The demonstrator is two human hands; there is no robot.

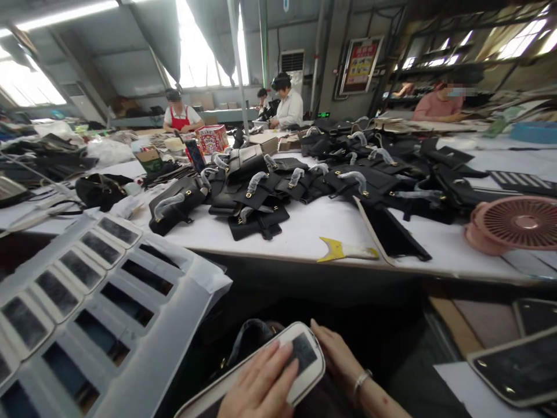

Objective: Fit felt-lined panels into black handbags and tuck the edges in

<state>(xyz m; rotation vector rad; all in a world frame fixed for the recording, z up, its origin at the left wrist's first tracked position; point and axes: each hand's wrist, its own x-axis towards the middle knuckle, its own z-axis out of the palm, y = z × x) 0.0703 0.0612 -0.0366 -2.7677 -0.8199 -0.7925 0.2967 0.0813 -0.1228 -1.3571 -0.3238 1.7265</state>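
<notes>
A long white panel with rounded corners and a dark rectangular patch [306,352] lies slanted at the bottom centre. My left hand [263,380] rests flat across its top, fingers stretched out and covering its middle. Beside the panel's far right end is my right hand [337,348], fingers extended, with a bracelet on the wrist; whether it touches the edge is not clear. Just behind the panel a plastic-wrapped bag handle [246,337] curves up from the dark area. What lies under the panel is mostly hidden.
At left, a slotted pale tray [174,313] carries several similar white-framed panels [80,268]. Black handbags [256,188] crowd the white table [300,241], with a yellow piece [333,249] at its edge. A pink fan [517,223] stands right. Dark pale-edged panels [522,366] lie lower right. Several people work behind.
</notes>
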